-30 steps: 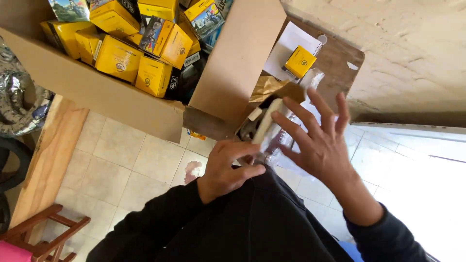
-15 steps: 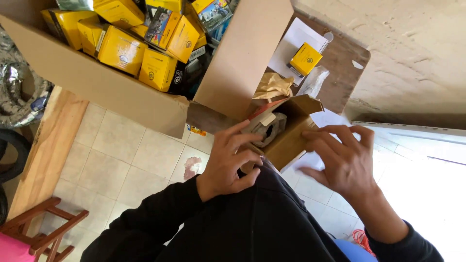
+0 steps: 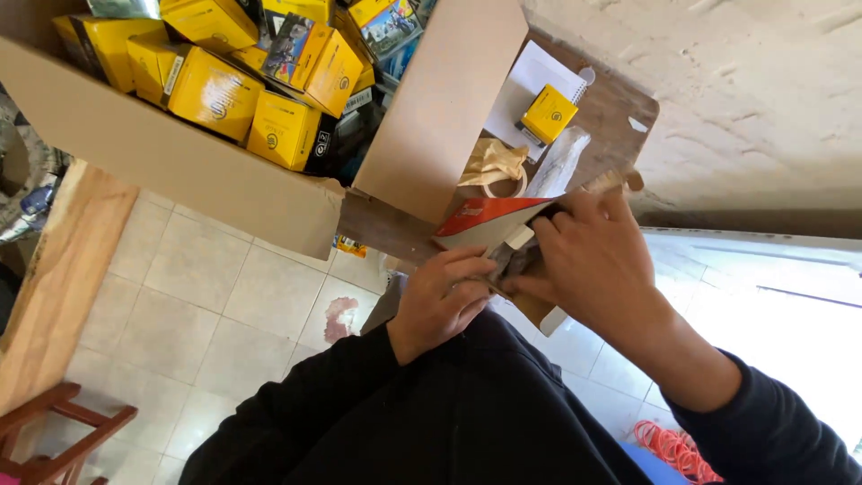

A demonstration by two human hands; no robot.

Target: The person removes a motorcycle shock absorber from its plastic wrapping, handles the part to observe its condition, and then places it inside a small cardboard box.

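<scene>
Above my lap I hold a small cardboard box with a red and white flap. My left hand grips it from below, fingers curled against its near side. My right hand covers its far side, fingers pressed onto the flap and a dark part half hidden inside. Both sleeves are dark.
A large open carton full of several yellow boxes stands at the upper left. On the brown table lie a white notebook, one yellow box, crumpled paper and a tape roll. Tiled floor, wooden furniture at the left.
My right hand has come from open and spread beside the box to closed over it. The box has been turned, and its red and white flap now shows.
</scene>
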